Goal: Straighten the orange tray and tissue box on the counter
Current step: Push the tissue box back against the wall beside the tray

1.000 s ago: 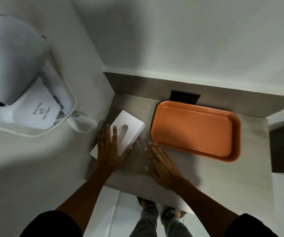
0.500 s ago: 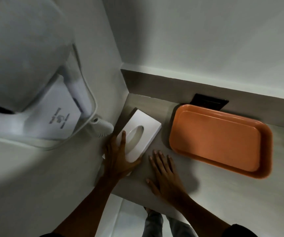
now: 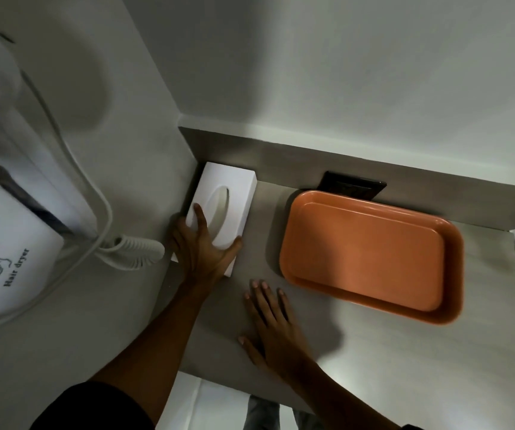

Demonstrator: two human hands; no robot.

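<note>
A white tissue box point(image 3: 231, 193) with an oval slot lies in the counter's back left corner, its long side along the left wall. My left hand point(image 3: 201, 249) grips its near end, thumb on the right side and fingers over the top. An empty orange tray point(image 3: 371, 256) sits to the right, slightly skewed, its far edge near the back ledge. My right hand point(image 3: 270, 318) rests flat on the counter point(image 3: 374, 361) between box and tray, fingers spread, holding nothing.
A white wall-hung hair dryer point(image 3: 7, 237) with a coiled cord point(image 3: 135, 249) is mounted on the left wall, close to the box. A black socket plate point(image 3: 354, 186) sits on the back ledge behind the tray. The counter's near edge runs below my wrists.
My left hand has slid the tissue box back into the corner and turned it in line with the left wall. My right hand stayed flat on the counter. The tray has not moved.
</note>
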